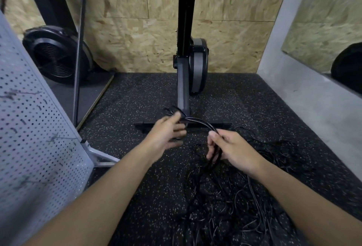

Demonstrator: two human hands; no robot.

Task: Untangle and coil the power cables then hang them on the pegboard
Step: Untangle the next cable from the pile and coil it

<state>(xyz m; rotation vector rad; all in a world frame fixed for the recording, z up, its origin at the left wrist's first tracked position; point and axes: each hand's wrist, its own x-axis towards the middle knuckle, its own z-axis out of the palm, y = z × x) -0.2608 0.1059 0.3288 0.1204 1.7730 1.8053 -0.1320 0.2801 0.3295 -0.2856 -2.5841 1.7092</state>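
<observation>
The step in hand seems to be the coiling of one cable, with the untangling far from done and nothing yet hung on the grey perforated metal pegboard (29, 128), which stands at the left edge of the floor. The right hand (233, 151) has its fingers curled round a small bunch of glossy black cable loops (214, 155), which hang down from it. From this hand a pair of black cable strands (197, 121) arches up and to the left, to the fingertips of the left hand (166, 134). The left hand is blurred, with fingers half bent. It is at the strands, but I cannot tell if it pinches them or only touches them. The big tangle of thin black power cables (225, 206) lies on the black speckled rubber floor (137, 98), just below the right hand and spreading toward the right and near edges, well apart from the pegboard. The next move probably calls for a sure grip with the left hand, then laying another even loop into the right hand while the free length is drawn out of the tangle without making knots tighter.
</observation>
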